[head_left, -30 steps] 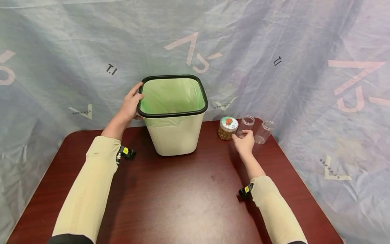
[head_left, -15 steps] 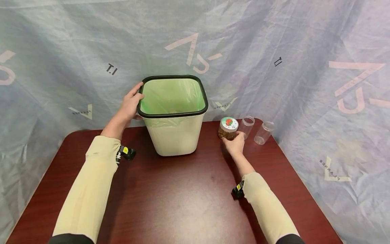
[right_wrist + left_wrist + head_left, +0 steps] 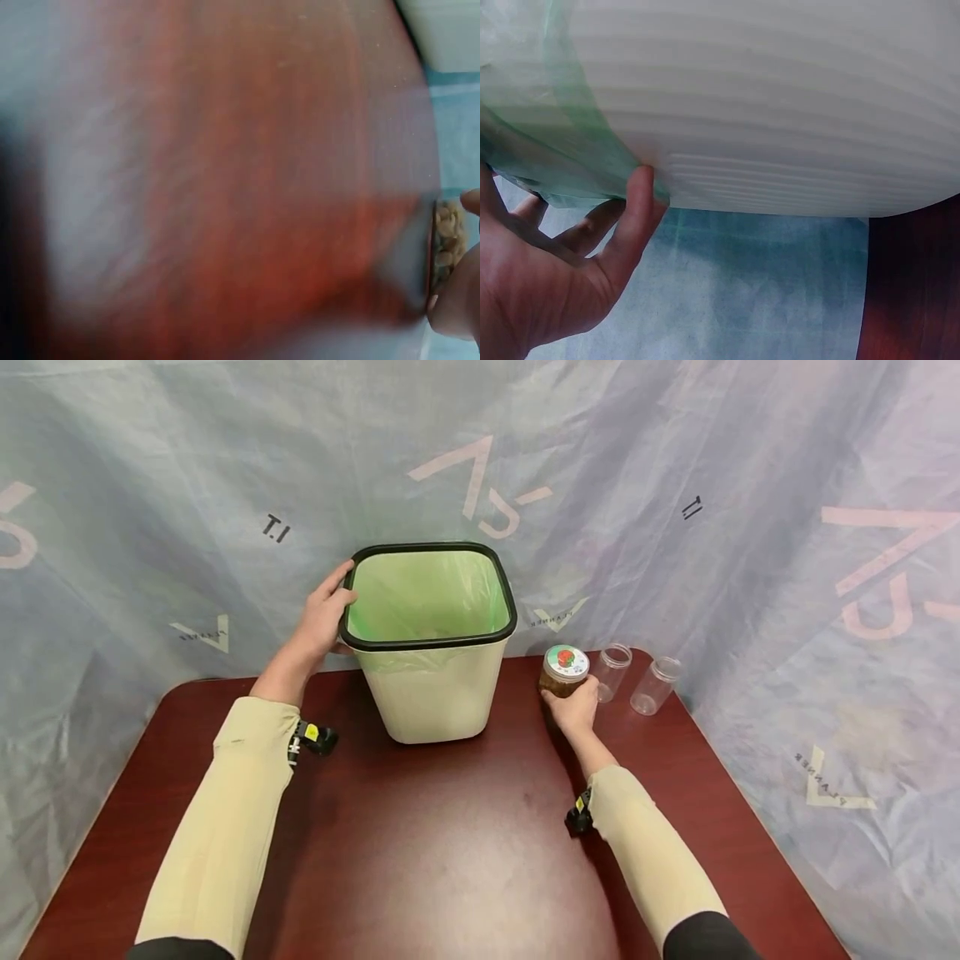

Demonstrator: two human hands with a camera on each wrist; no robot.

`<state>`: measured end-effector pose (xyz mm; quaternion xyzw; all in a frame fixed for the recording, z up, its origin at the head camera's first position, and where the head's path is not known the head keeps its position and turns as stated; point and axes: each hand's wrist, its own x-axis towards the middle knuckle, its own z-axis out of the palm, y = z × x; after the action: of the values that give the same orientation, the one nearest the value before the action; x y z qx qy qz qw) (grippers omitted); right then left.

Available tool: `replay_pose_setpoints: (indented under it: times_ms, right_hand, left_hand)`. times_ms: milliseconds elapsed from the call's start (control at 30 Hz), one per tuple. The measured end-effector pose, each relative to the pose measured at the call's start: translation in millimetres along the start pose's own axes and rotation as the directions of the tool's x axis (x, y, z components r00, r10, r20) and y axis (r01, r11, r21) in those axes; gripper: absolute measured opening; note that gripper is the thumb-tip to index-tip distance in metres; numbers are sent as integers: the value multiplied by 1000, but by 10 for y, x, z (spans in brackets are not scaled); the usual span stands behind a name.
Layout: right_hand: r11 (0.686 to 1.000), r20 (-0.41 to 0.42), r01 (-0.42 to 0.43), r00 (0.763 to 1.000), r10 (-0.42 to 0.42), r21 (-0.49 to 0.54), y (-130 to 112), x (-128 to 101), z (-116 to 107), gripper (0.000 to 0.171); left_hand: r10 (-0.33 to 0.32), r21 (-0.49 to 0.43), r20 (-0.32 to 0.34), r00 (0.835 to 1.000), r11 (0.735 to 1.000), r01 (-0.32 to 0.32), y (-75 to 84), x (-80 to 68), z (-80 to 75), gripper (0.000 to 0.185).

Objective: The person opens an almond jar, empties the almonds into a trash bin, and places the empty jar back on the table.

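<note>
right hand (image 3: pixel 573 710) grips round nut-filled clear jar (image 3: pixel 562 672).

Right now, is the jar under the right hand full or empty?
Filled: the jar shows brown contents through its clear wall, and a lid closes it. The right hand grips its side.
</note>
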<state>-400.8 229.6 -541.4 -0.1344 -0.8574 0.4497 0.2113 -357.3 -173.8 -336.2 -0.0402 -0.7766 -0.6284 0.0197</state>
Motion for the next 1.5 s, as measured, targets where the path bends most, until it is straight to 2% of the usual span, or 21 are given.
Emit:
replay_pose_setpoints:
  times_ms: [267,533,900,1233,1500]
  right_hand:
    - [998,-48,-62,997,61,-22,-46,9,50,91]
    - [995,-60,-97,994,95,-23,-15,26,66,91]
    - [995,-6,-94,996,94,-16,-2,27,7,93]
    - [999,34,-40,999,39,37,-45,-102,-210,91]
    - [998,29,30,999,-32,54,-162,-198,-380,91]
  left_hand:
    - [-22,-10,12,1000,1000,22,-8,-16,44,56]
    - [-6,-13,20,1000,1000,7,-40,-12,59,56]
    - [-23,-24,19,1000,999,24,-31,61,35,57]
    - [-11,-16,27,1000,1000,12,-57,91,51,56]
    - [-19,-44,22,1000,999,20,-73,123,54,57]
